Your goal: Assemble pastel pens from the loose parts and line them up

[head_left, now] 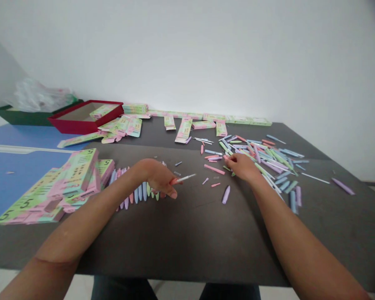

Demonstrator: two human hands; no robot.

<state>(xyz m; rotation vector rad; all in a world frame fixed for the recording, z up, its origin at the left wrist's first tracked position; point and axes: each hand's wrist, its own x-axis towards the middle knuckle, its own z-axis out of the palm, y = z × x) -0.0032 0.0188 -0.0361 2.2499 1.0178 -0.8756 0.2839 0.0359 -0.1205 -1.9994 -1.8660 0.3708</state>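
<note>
My left hand [158, 177] grips a slim stick with a pink end and a white shaft [183, 179], which points right over the dark table [193, 233]. Behind that hand lies a tight row of pastel blue, pink, purple and green sticks [136, 193]. My right hand [242, 166] rests at the edge of a loose heap of pastel sticks [268, 160], its fingertips pinching a small pink stick [226, 157]. Several single sticks lie scattered below those fingers. Left of the row, a pile of pink-and-green printed boxes marked 5 [78, 173] stands close to my left forearm.
Flat pink-and-green cartons [183, 130] lie along the table's far side. A red open box [84, 118] holds one carton at back left. A blue surface [18, 175] extends left of the table, and a plastic bag [39, 96] lies on a green box behind.
</note>
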